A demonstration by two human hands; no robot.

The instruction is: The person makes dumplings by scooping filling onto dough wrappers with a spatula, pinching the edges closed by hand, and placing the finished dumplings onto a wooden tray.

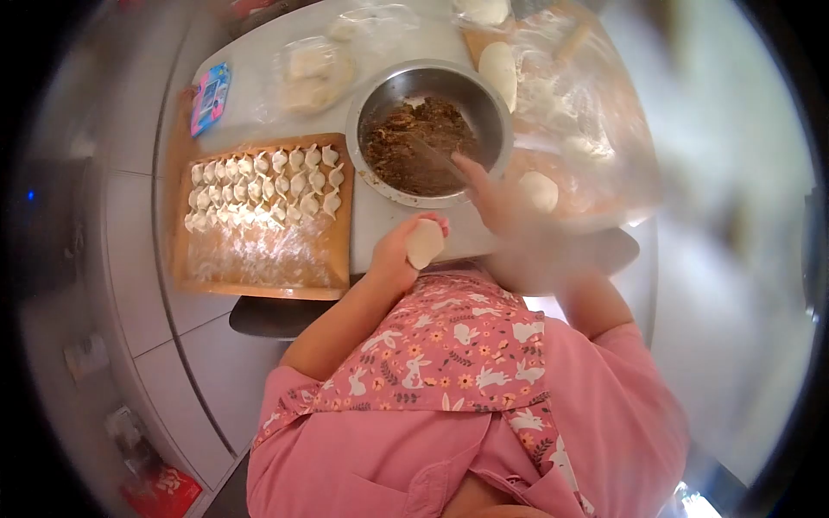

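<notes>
My left hand (395, 259) is closed around a round white dumpling wrapper (425, 244), just below the near rim of the bowl. The wrapper lies over the palm and fingers. My right hand (490, 192) grips a thin, flat spatula (439, 156) at the right side of the metal bowl (503, 142). The spatula's far end rests in the brown minced filling (401, 129); its exact kind is hard to make out. A hazy smear in the picture covers part of the right hand and wrist.
At the left, a wooden board (259, 268) holds rows of folded dumplings (263, 186) and loose flour. Behind it lie a blue-pink packet (210, 99) and bagged dough (311, 73). On the right are a floured board (566, 164), a dough round (539, 191) and a dough piece (498, 73).
</notes>
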